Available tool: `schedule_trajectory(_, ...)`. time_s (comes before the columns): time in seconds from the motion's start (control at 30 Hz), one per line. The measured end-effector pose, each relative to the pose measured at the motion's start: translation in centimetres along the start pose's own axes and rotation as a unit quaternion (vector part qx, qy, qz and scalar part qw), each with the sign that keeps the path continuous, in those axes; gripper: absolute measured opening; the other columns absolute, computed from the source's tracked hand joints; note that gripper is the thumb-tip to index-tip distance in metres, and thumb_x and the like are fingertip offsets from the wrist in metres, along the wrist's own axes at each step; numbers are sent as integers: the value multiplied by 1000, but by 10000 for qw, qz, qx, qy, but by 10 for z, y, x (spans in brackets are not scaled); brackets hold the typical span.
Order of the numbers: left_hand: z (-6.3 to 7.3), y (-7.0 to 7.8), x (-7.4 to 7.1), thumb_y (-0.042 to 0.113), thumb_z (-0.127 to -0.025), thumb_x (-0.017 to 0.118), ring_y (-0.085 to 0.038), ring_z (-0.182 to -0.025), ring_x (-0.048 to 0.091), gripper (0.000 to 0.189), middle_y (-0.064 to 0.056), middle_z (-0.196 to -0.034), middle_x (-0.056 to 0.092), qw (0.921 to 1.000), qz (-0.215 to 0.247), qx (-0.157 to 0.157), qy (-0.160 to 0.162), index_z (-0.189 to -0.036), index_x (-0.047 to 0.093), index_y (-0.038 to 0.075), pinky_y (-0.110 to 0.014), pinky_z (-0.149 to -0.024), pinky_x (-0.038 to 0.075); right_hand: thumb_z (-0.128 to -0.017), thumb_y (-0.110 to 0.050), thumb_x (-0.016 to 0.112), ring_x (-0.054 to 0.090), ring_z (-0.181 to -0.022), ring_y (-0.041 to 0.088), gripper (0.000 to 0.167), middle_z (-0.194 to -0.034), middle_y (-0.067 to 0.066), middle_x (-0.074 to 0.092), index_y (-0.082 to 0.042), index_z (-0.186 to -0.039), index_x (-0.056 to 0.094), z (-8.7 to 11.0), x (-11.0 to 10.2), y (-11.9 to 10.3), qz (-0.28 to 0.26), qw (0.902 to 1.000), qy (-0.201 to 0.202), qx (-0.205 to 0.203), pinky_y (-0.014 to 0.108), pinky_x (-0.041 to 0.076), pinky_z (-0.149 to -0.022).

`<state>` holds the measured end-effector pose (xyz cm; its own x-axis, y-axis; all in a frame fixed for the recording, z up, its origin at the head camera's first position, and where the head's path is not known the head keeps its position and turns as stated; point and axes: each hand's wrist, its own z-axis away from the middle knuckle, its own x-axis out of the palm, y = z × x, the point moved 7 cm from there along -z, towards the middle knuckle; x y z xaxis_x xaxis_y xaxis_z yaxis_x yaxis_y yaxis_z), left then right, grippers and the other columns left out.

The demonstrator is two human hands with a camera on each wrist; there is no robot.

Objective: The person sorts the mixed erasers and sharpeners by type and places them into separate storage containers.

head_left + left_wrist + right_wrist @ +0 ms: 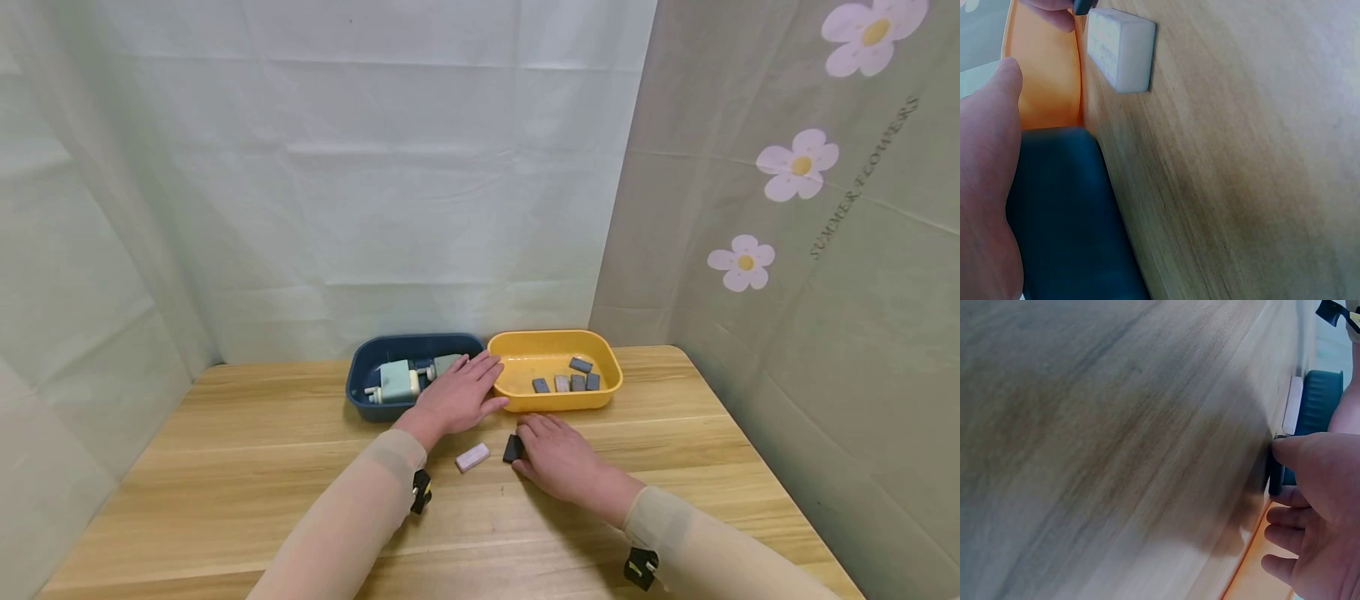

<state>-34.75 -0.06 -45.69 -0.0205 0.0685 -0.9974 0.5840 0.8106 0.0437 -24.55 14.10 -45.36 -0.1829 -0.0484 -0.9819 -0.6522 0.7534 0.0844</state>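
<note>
My right hand (558, 458) pinches a small black rectangular block (513, 448) between thumb and index finger, low over the table in front of the yellow bin. In the right wrist view the thumb and index finger sit at opposite ends of the black block (1276, 469), the other fingers loosely bent. My left hand (461, 396) is stretched flat with straight fingers, over the place where the two bins meet, holding nothing. Between the hands a pale pinkish-white block (472, 457) lies on the wood; the left wrist view shows this white block (1124, 50) up close.
A navy bin (416, 343) at the back left contains pale teal pieces (397, 382), partly hidden by my left hand. Beside it, the yellow bin (525, 371) holds several small grey blocks (577, 382). Light curtains (420, 192) hang behind the wooden table (247, 467).
</note>
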Motion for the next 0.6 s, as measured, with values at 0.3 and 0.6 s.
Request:
schedule_trajectory(0.3,0,1,0,65,-115,37,-21,-170,14,79,-2,-183,25,10000,1,18,12,-176,32,14,-47,-137,10,-103,-35,82,66,-131,34,50,-138,19,69,2,-134,66,6,-6,0,-20,9999,71,-80,51,52,-116)
schedule_trajectory(0.6,2,1,-1,64,-115,40,-22,-170,15,79,-2,-182,26,10000,61,0,13,-175,33,13,-48,-137,10,-104,-35,81,66,-132,35,51,-141,20,68,2,-136,66,13,-17,4,-172,9998,11,26,52,50,-118)
